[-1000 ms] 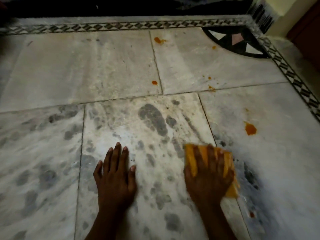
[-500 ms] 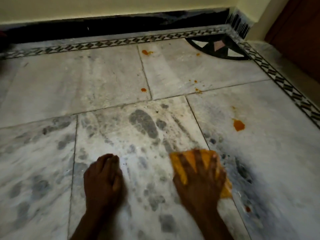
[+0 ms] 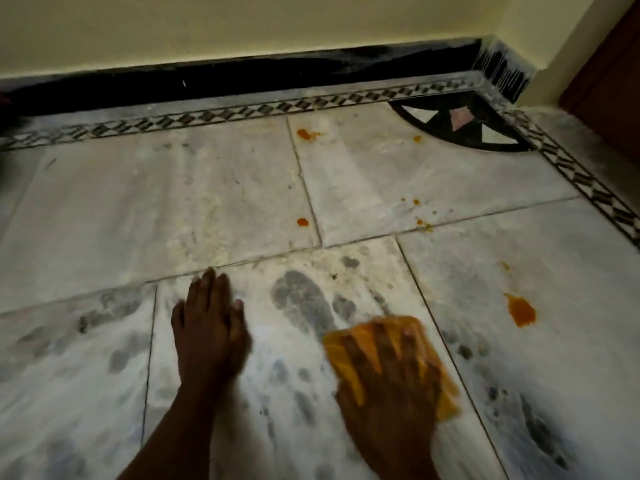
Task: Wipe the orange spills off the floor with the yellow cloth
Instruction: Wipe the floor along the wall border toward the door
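Item 1: yellow cloth (image 3: 346, 358), lying on the floor (image 3: 104, 220) beneath the right hand (image 3: 388, 379), whose spread fingers are pressing it flat. Probably handling soft, light and limp, so palm pressure is suiting it. Left hand (image 3: 207, 327) resting flat, holding nothing. Orange spills (image 3: 521, 310) lying beyond both hands.

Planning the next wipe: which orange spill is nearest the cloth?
The largest orange blob, on the tile right of the yellow cloth; the others are smaller and nearer the wall.

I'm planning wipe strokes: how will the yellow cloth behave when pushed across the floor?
Probably floppy: the cloth lies rumpled and flat under the right hand. Likely light, since one spread hand alone presses it. It may bunch up, as the floor looks dusty and streaked.
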Tool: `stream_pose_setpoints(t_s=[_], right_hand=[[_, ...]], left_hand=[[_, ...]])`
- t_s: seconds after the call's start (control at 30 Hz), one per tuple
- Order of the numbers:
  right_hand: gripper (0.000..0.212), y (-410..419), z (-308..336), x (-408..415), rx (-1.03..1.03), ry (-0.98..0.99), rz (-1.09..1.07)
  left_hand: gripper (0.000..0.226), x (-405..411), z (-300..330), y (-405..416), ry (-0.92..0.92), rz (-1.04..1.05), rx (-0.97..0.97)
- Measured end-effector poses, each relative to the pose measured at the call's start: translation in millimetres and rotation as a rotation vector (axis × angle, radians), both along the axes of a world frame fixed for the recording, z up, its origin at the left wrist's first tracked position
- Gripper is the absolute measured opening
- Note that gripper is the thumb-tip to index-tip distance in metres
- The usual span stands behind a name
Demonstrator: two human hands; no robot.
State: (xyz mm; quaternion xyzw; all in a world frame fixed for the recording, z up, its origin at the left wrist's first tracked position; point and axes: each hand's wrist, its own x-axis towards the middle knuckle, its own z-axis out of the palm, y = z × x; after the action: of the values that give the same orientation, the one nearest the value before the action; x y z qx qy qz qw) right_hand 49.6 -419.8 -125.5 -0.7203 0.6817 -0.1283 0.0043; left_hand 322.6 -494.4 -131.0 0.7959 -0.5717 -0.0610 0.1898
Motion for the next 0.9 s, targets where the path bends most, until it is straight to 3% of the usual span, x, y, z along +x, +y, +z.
stream_pose_setpoints(t_s=[0.1,0.17,0.27,0.4,0.5,0.57,0.63,0.7,0.8,0.83,0.9], right_hand=[[0.069,-43,-4,12,0.005,0.017,-0.253],[0.068,-101,-4,48,0.012,-0.038,-0.279],[0.068,-149,-2,95,0.059,-0.046,-0.097],[0.069,-101,2,61,0.03,0.051,0.243],[0.07,-102,2,25,0.036,0.05,0.04],[0.067,-148,-2,43,0.022,-0.022,-0.176],[0.064,-202,-2,82,0.041,-0.093,-0.256],[0.062,-222,-5,105,0.072,-0.071,-0.118],[0.057,-183,-3,81,0.028,0.052,0.28],[0.058,-166,0,61,0.029,0.073,0.313],[0.06,-161,2,30,0.059,0.058,0.183]], left_hand=[[0.066,-3,0,-2,-0.01,0.011,0.022],[0.065,-1,-4,-2,-0.032,0.017,0.043],[0.064,-1,-4,-5,-0.046,0.022,0.042],[0.063,-1,-1,-5,-0.051,0.03,0.011],[0.062,-1,-3,-4,-0.049,0.041,0.008],[0.063,-2,-4,-3,-0.048,0.036,0.022],[0.064,-1,-6,-4,-0.049,0.025,0.043],[0.064,-1,-7,-4,-0.048,0.029,0.05],[0.064,-1,-4,-5,-0.047,0.03,0.019],[0.064,-1,-4,-5,-0.05,0.032,0.02],[0.064,-1,-7,-4,-0.052,0.033,0.046]])
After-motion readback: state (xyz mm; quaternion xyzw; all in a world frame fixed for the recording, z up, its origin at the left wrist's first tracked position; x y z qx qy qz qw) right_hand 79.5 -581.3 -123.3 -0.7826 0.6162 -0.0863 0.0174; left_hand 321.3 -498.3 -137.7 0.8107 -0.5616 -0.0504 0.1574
